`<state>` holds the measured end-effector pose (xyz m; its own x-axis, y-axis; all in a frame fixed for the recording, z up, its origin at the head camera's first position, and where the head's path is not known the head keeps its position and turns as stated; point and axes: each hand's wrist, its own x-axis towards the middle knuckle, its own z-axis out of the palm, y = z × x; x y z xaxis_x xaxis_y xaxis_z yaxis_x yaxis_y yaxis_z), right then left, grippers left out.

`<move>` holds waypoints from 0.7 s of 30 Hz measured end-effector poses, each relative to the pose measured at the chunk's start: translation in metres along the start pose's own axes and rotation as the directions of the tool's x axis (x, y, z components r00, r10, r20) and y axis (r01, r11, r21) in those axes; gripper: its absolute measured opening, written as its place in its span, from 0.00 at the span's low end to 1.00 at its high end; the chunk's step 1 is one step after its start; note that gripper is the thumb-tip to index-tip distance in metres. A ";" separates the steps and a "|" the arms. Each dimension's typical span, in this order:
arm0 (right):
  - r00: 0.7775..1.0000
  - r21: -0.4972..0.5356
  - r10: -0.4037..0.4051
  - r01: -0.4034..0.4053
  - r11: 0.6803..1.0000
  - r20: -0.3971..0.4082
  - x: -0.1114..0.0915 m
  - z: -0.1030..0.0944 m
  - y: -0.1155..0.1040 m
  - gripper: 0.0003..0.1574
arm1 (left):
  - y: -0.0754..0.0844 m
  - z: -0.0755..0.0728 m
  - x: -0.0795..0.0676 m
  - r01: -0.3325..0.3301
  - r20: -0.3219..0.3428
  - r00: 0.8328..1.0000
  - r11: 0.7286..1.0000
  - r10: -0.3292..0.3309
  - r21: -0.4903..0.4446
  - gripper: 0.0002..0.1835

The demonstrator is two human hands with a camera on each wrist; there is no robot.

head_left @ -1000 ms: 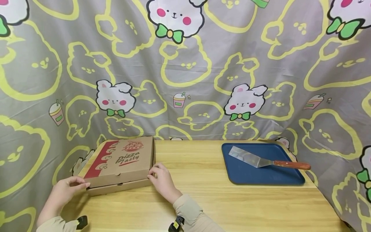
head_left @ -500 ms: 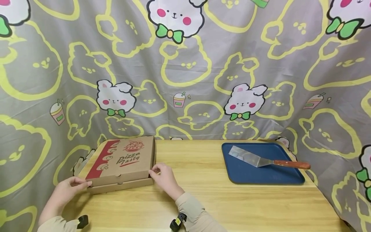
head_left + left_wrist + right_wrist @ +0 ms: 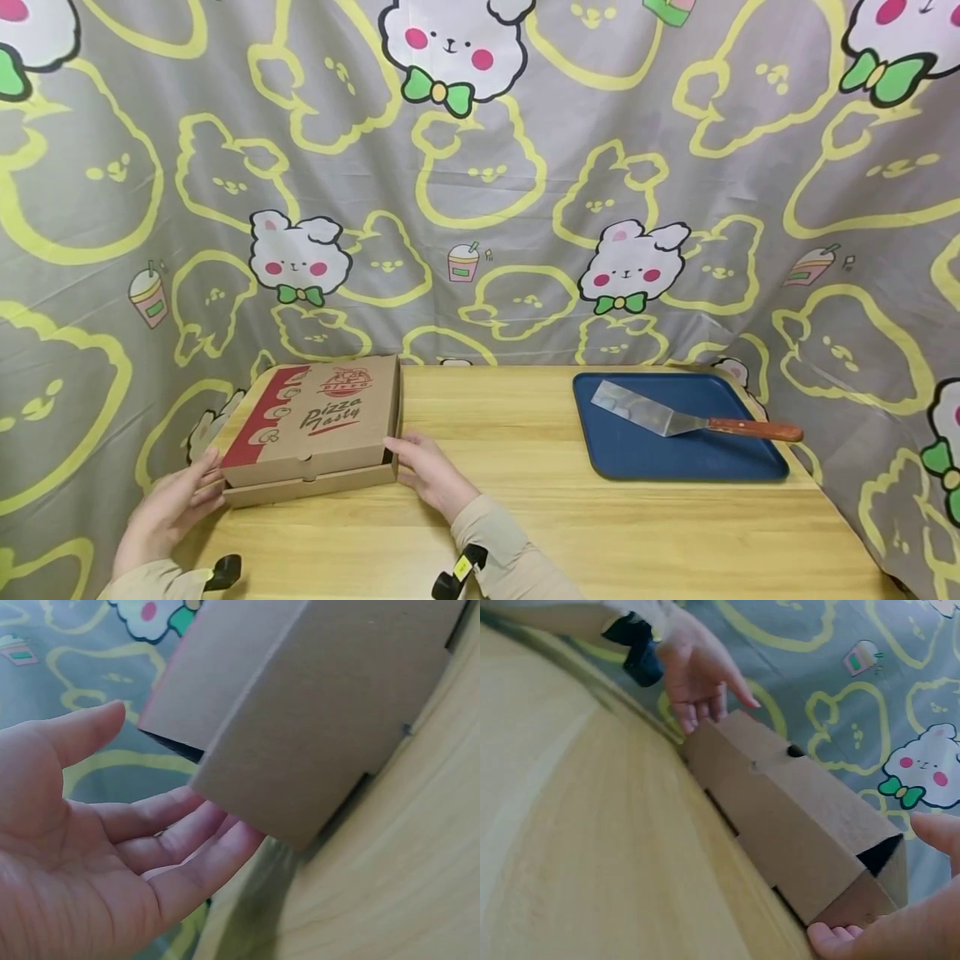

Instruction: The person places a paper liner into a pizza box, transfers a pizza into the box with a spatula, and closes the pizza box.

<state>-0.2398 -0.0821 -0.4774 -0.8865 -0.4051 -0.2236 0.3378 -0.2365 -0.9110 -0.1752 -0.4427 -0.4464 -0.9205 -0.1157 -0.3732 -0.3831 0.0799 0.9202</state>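
A brown cardboard pizza box (image 3: 330, 425) with red print lies at the table's left side, its lid down with dark gaps at the front corners. My left hand (image 3: 168, 508) is at the box's front left corner. In the left wrist view its fingers (image 3: 199, 855) reach against the side of the box's lower part, partly hidden behind it, and the thumb stands apart. My right hand (image 3: 433, 475) is at the front right corner. In the right wrist view its fingertips (image 3: 832, 935) touch the low corner of the box, with the thumb (image 3: 934, 831) held away.
At the table's right lies a blue tray (image 3: 630, 458) with a metal spatula (image 3: 637, 408) on it. The spatula's wooden handle (image 3: 753, 428) sticks out over the tray's right rim. A patterned grey curtain (image 3: 487, 183) hangs behind and at both sides of the wooden table (image 3: 600, 533).
Both hands have let go of the lid's front corners, which they pinched before. The left hand has shifted to the box's left side, the right fingers lower on its right side.
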 end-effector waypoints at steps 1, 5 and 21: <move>1.000 -0.010 0.001 -0.001 1.000 0.000 0.000 0.001 0.001 0.49 | -0.001 0.000 0.001 0.008 -0.001 1.000 1.000 -0.008 -0.010 0.17; 1.000 -0.069 -0.014 0.013 0.998 -0.019 -0.001 0.005 0.004 0.47 | -0.005 0.000 0.004 0.034 0.006 0.999 0.999 -0.033 -0.035 0.10; 0.997 -0.101 -0.039 0.032 0.994 -0.072 0.003 0.005 0.009 0.40 | -0.008 0.003 0.007 0.040 0.023 0.999 0.998 -0.039 -0.043 0.12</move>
<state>-0.2381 -0.0896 -0.4844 -0.9196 -0.3306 -0.2123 0.2760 -0.1591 -0.9479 -0.1785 -0.4415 -0.4561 -0.9062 -0.0964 -0.4116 -0.4162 0.0326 0.9087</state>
